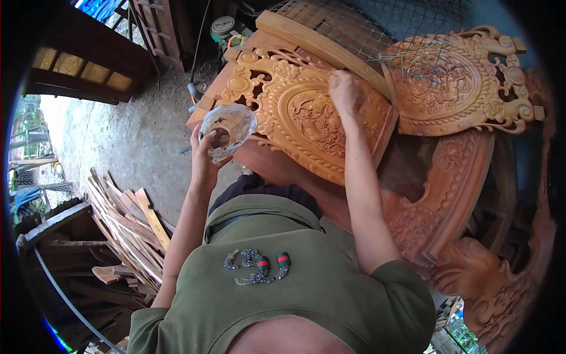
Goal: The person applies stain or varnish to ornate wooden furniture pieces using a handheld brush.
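Observation:
My left hand (204, 154) holds a whitish, stained bowl-like container (230, 127), tilted so that its inside shows some dark reddish-brown matter, with the thumb over the rim. My right hand (346, 93) is closed near the upper edge of a carved wooden panel (306, 118); what its fingers hold, if anything, is too small to make out. An oval relief with a scrolled border covers this orange-brown panel. Beside it on the right lies a second carved panel (454, 85) of similar shape.
A plain curved wooden piece (324, 47) runs along the panel's top edge. Wire mesh (407, 23) hangs at the back. Larger carved furniture (436, 206) stands at the right. Wood strips (132, 227) are piled on the floor at left, and a round dial (223, 25) sits at the top.

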`<action>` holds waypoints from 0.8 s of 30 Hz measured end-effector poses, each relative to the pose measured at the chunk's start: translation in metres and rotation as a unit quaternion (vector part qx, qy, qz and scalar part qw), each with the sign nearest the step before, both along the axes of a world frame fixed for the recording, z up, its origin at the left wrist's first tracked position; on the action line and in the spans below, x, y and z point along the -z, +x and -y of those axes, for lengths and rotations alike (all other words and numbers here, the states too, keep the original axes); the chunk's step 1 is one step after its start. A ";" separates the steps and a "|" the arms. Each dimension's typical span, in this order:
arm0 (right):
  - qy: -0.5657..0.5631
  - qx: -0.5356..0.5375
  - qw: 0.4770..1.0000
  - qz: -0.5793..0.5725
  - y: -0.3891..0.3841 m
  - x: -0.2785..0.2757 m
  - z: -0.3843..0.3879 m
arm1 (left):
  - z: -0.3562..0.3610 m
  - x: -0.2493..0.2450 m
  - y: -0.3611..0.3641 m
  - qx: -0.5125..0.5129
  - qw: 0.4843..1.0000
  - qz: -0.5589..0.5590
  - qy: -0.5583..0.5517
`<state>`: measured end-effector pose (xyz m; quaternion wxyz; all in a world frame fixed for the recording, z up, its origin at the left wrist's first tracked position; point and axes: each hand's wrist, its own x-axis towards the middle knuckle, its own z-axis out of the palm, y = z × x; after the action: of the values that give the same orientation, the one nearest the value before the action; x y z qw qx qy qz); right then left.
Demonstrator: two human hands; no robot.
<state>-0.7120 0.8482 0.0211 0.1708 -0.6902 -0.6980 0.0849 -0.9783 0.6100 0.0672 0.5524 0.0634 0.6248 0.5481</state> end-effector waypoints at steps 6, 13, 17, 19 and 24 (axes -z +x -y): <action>-0.059 -0.109 0.981 -0.151 -0.017 0.003 0.009 | 0.009 0.007 -0.003 -0.022 1.000 0.010 -0.006; -0.053 -0.171 0.978 -0.105 -0.033 0.003 0.022 | 0.016 0.002 -0.001 -0.027 0.999 0.017 -0.001; -0.016 -0.161 0.978 -0.130 -0.037 0.006 0.017 | 0.019 0.003 -0.001 -0.041 0.999 0.010 0.008; 0.096 -0.128 0.983 -0.091 -0.036 0.009 0.020 | 0.022 0.000 0.000 -0.045 0.999 0.009 0.009; -0.122 -0.275 0.949 -0.099 -0.030 -0.015 0.026 | 0.029 0.001 0.001 -0.048 0.999 0.010 0.001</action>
<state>-0.7425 0.8221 0.0358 0.1237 -0.4752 -0.8246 0.2809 -0.9768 0.5806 0.0659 0.5315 0.0290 0.6211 0.5752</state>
